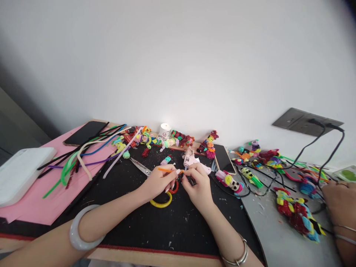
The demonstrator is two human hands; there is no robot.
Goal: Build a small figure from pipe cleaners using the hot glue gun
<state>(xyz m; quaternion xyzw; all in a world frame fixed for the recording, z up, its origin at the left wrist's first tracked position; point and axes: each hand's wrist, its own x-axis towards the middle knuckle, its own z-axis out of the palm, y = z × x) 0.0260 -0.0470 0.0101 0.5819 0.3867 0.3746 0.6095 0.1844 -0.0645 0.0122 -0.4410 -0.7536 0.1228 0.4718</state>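
Note:
My left hand [164, 180] is closed in a pinch on an orange pipe cleaner [165, 170], whose free end sticks out to the left. Fingertips of my right hand [198, 182] pinch the same pipe cleaner at its right end, so it spans the small gap between both hands. Under my left hand lies a pair of scissors [161, 202] with yellow and red handles, blades pointing up-left. Just beyond my right hand rests a pale pink glue gun [191, 157]. A small striped pipe-cleaner piece [166, 160] lies behind my left hand.
Several loose pipe cleaners [80, 154] lie across pink sheets [36, 193] on the left, near a phone [86, 133] and white box [22, 174]. Finished pipe-cleaner figures [297, 215] spread rightward. A paper cup [165, 130] stands by the wall. Another person's hand [340, 200] is far right.

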